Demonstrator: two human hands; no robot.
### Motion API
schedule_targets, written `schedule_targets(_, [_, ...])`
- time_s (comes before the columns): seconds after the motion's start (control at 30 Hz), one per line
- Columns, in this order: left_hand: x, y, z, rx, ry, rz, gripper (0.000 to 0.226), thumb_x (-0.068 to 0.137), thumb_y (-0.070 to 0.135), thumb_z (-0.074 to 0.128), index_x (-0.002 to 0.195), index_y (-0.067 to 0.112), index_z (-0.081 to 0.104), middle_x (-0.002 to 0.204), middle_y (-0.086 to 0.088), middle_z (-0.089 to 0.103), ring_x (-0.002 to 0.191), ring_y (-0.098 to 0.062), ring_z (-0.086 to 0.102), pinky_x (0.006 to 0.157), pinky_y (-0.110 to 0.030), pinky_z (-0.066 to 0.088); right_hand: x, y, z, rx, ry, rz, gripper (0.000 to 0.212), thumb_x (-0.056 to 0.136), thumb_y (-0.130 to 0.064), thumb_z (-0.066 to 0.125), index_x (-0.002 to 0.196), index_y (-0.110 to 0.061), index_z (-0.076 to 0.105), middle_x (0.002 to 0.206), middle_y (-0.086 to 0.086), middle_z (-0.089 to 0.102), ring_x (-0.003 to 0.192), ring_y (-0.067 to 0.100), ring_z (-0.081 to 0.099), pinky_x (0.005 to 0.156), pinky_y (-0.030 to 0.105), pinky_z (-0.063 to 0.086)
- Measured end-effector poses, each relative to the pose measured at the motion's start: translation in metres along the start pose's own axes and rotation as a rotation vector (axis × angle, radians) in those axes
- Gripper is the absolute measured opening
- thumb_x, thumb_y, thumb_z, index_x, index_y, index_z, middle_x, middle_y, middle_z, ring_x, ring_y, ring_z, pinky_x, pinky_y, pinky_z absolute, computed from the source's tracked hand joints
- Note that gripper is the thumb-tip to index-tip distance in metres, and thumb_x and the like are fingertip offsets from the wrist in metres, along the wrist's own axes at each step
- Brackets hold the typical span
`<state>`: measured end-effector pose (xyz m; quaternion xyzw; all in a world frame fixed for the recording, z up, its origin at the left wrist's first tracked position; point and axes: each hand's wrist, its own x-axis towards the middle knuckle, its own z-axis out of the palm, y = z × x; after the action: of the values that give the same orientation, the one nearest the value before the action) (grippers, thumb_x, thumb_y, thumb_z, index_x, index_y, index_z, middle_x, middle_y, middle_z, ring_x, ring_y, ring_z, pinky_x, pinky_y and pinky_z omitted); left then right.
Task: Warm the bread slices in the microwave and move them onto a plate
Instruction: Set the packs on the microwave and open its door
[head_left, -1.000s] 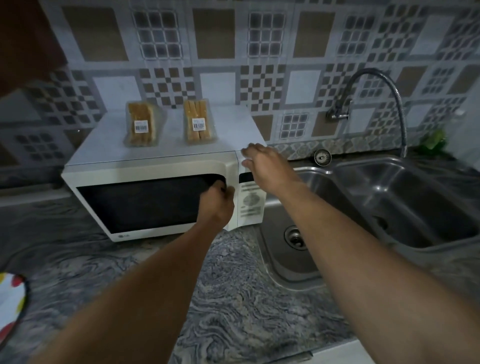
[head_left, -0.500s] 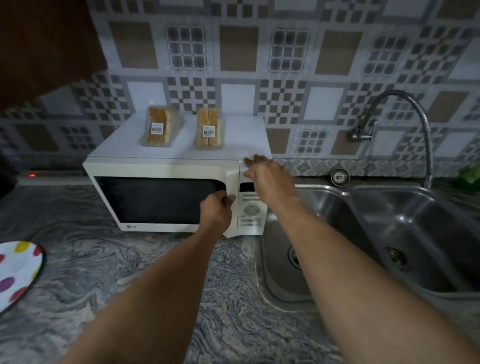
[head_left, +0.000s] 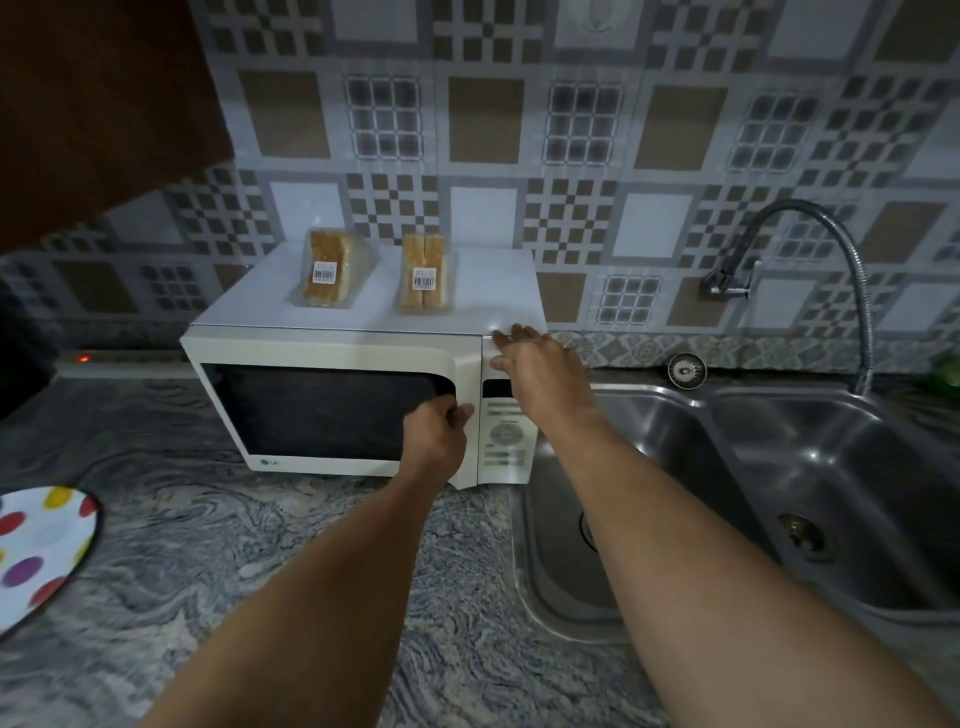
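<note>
Bread lies packed on the microwave, so our left hand grips the door, likely to pull, while our flat right hand steadies the top.

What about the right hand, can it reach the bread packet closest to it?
Probably yes: the right hand rests on a top corner of the microwave, with only bare top between hand and the right bread packet.

LG logo low on microwave door; stickers on left bread pack, right bread pack illegible
</note>
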<state>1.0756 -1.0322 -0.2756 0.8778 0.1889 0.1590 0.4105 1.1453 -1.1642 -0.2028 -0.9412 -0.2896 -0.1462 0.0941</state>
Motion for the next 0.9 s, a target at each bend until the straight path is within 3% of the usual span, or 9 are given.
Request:
schedule_targets(0.13, [-0.0002,0.0009,0.0002,-0.01,0.005,-0.001,0.036,0.1,0.024,0.055,0.075,-0.001,0.056,0.059,-0.002,0.05,0.05,-0.009,0.041,0.044,-0.013,0.033,0.0006,0.0004,-0.0003,0.006,0.003,0.004,0.044,0.102,-0.023,0.053,0.146,-0.021,0.048,0.148,0.008,0.049,0.133,0.027,0.05,0.1,0.045,0.048])
schedule_targets(0.27, [-0.0002,0.0004,0.0004,0.001,0.007,0.002,0.037,0.1,0.025,0.056,0.074,-0.002,0.055,0.059,-0.005,0.05,0.051,-0.013,0.04,0.048,-0.02,0.032,0.0013,0.0015,0.0015,0.028,0.0,0.0,0.044,0.102,-0.02,0.054,0.145,-0.02,0.049,0.149,0.01,0.049,0.134,0.027,0.049,0.103,0.046,0.047])
schedule_targets(0.57, [-0.0041,0.0023,-0.0014,-0.009,0.017,-0.008,0.038,0.1,0.026,0.055,0.066,0.011,0.05,0.058,-0.002,0.049,0.049,-0.011,0.04,0.044,-0.013,0.035,0.0028,0.0027,0.0021,0.016,0.022,-0.008,0.045,0.101,-0.017,0.057,0.145,-0.021,0.049,0.147,0.009,0.05,0.129,0.028,0.053,0.099,0.044,0.05])
schedule_targets(0.73, [-0.0047,0.0025,-0.0018,0.02,0.019,-0.001,0.038,0.1,0.027,0.055,0.072,0.002,0.057,0.062,-0.012,0.056,0.055,-0.018,0.044,0.054,-0.029,0.033,0.0029,0.0029,0.0033,0.014,0.025,-0.004,0.044,0.101,-0.02,0.057,0.144,-0.022,0.05,0.142,0.007,0.053,0.121,0.028,0.058,0.093,0.041,0.052])
schedule_targets(0.9, [-0.0058,0.0023,-0.0005,0.02,0.046,0.005,0.039,0.099,0.028,0.056,0.067,0.007,0.053,0.06,-0.008,0.053,0.057,-0.02,0.046,0.054,-0.029,0.035,0.004,0.0035,0.002,0.016,0.015,-0.008,0.04,0.101,-0.024,0.057,0.141,-0.023,0.053,0.135,0.007,0.057,0.115,0.028,0.06,0.087,0.04,0.053])
